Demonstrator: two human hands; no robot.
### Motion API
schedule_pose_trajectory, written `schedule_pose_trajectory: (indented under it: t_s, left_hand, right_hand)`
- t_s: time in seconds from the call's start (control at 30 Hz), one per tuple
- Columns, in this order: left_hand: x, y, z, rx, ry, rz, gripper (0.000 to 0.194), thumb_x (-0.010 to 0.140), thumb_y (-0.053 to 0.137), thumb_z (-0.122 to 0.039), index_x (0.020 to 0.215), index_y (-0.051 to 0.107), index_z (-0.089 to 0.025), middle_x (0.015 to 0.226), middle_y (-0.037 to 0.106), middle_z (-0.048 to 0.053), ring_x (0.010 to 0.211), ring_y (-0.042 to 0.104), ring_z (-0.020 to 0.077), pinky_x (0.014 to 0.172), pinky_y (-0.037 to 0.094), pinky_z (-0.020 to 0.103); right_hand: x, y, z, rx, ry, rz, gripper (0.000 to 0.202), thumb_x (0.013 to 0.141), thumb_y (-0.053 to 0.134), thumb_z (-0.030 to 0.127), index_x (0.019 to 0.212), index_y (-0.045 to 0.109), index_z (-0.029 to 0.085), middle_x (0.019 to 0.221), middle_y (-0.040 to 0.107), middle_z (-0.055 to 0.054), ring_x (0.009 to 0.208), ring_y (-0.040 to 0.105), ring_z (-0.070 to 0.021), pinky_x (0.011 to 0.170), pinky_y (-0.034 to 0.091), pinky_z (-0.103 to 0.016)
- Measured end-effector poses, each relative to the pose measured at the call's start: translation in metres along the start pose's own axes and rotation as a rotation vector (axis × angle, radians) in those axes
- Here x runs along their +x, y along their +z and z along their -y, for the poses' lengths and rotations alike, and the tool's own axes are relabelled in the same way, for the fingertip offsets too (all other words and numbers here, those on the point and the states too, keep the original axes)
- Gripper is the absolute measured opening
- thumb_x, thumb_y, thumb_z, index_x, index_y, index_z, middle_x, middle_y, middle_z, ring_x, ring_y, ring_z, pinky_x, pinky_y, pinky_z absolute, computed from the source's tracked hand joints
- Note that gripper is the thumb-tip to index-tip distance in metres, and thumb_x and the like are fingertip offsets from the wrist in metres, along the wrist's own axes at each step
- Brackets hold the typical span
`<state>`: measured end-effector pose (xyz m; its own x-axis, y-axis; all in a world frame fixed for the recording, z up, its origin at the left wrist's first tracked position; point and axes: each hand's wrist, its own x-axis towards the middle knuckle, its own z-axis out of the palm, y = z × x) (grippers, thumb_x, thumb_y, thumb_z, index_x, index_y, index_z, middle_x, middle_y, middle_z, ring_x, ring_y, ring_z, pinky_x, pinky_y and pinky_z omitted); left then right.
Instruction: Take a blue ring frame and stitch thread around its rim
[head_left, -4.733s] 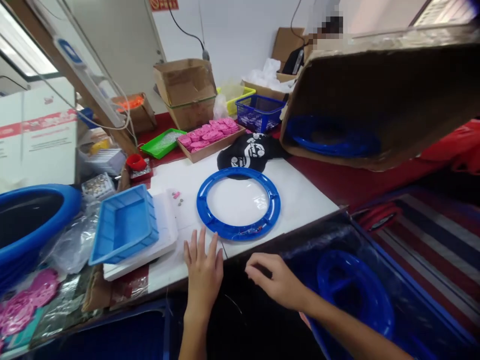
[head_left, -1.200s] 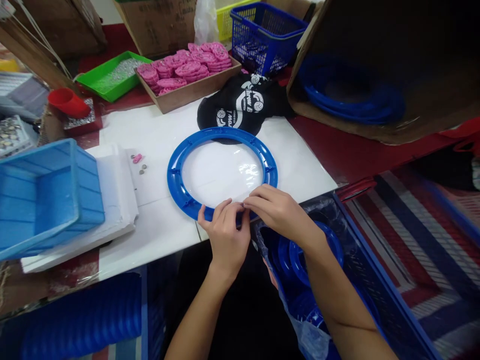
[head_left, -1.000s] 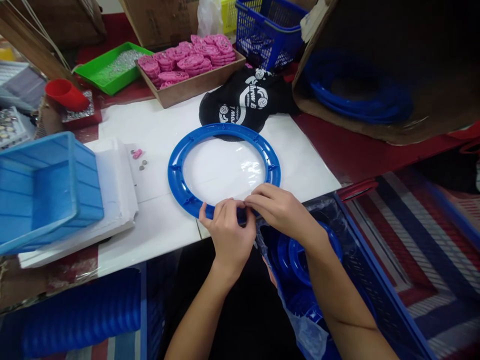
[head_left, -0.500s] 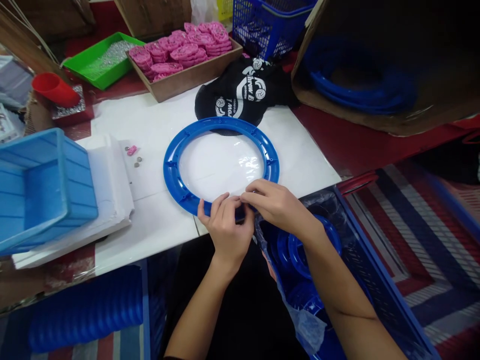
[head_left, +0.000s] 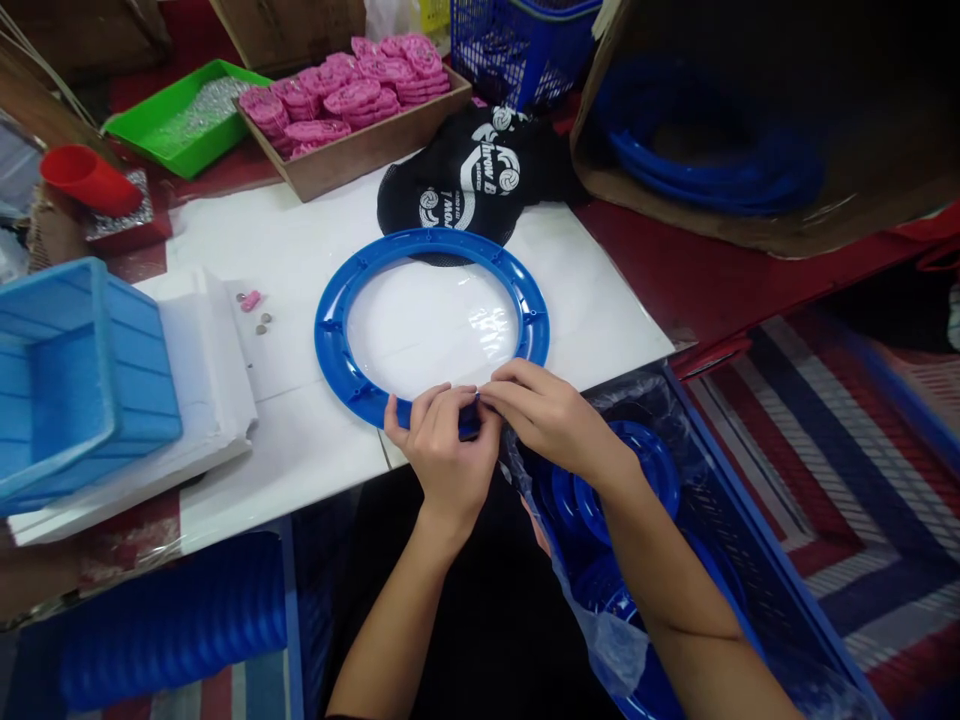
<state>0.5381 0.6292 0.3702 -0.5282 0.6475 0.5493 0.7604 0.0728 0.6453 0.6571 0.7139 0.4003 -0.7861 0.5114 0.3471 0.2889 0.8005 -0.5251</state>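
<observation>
Head view: saw one glossy, ribbed blue ring gripped by a curled left hand; noted right hand pinched closed, hold unclear; counted three grey discs

A passage was left on the flat white surface between the light-blue plastic bin and glossy blue plastic ring, bounded behind by a shallow brown tray.

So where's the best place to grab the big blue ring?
Probably pinch the blue ring by the left side of its band, coming from the left: it lies nearly flat, and that slim, curved stretch is uncovered. The left hand and right hand are at its near edge.
</observation>
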Motion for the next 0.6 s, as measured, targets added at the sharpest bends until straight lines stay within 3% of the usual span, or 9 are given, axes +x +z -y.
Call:
schedule_pose_trajectory:
  t_s: [0.2,0.37,0.6]
  left_hand:
    - [0.0,-0.002,-0.002,-0.016,-0.072,0.051,0.013,0.085,0.069,-0.017,0.086,0.059,-0.025,0.095,0.078,-0.002,0.099,0.073,0.0233,0.122,0.017,0.05]
    - [-0.001,-0.003,0.0,-0.003,-0.051,0.061,0.011,0.088,0.068,-0.017,0.094,0.064,-0.026,0.098,0.079,-0.001,0.103,0.073,0.0247,0.123,0.016,0.051]
    - [-0.001,-0.005,0.004,-0.026,0.005,0.082,0.009,0.09,0.069,-0.017,0.09,0.067,-0.026,0.098,0.08,-0.002,0.104,0.073,0.0245,0.123,0.016,0.052]
  right_hand:
    - [0.002,-0.005,-0.005,0.011,-0.096,0.053,0.025,0.105,0.042,0.011,0.106,0.067,0.016,0.101,0.064,-0.01,0.093,0.06,-0.0206,0.079,0.054,-0.035]
    - [0.007,-0.004,-0.005,0.068,-0.103,0.045,0.025,0.106,0.043,0.013,0.1,0.066,0.017,0.098,0.065,-0.009,0.091,0.061,-0.0207,0.078,0.054,-0.036]
    - [-0.001,-0.003,0.012,0.265,0.226,-0.028,0.015,0.104,0.051,0.018,0.098,0.064,0.021,0.095,0.066,-0.005,0.091,0.064,-0.0195,0.083,0.054,-0.035]
